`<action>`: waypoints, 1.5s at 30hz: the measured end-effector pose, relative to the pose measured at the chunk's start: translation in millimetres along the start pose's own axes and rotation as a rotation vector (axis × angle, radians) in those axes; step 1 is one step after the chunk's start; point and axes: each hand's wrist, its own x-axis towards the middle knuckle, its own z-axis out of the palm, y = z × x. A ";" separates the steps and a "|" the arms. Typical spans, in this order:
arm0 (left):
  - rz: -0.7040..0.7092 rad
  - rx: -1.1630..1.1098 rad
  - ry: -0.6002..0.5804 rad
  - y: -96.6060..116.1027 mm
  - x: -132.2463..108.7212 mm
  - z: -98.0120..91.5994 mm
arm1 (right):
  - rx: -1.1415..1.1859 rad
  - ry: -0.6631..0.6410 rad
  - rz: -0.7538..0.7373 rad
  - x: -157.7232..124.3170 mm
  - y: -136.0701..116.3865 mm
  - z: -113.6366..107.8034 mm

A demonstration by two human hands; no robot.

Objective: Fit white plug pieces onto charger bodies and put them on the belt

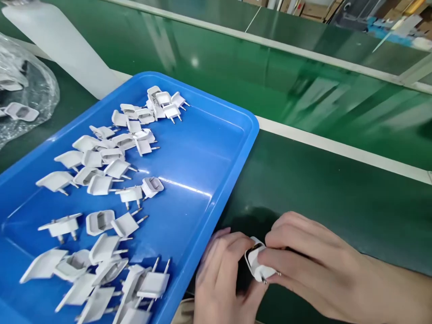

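Observation:
Both my hands meet over the dark green mat at the bottom of the view, just right of a blue tray (216, 148). My left hand (221, 279) and my right hand (310, 261) are closed together on one white plug part (258, 265). Its metal pins poke out below my right fingers. The tray holds several more white plug parts (111, 171), scattered along its left side from the far corner to the near edge.
A clear plastic bag (23, 94) with more white parts lies at the far left. A white translucent bottle (64, 45) stands behind the tray. A shiny green conveyor belt (303, 85) with white rails runs across the back.

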 end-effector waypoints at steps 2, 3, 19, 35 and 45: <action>-0.007 -0.023 0.010 1.2 0.5 0.0 | 0.026 0.004 0.014 0.7 1.3 0.8; -0.005 -0.030 0.012 1.2 0.7 -0.1 | 0.028 0.002 0.015 1.1 2.3 1.4; -0.007 -0.060 -0.024 1.2 1.2 -1.4 | 0.144 0.007 0.030 0.6 7.2 7.3; 0.090 -0.026 0.039 -7.8 -6.9 4.7 | 0.001 -0.037 0.065 1.0 6.2 16.6; -0.321 -0.532 -0.067 -7.6 -12.7 -2.5 | 0.117 0.139 -0.058 -26.0 -1.4 39.0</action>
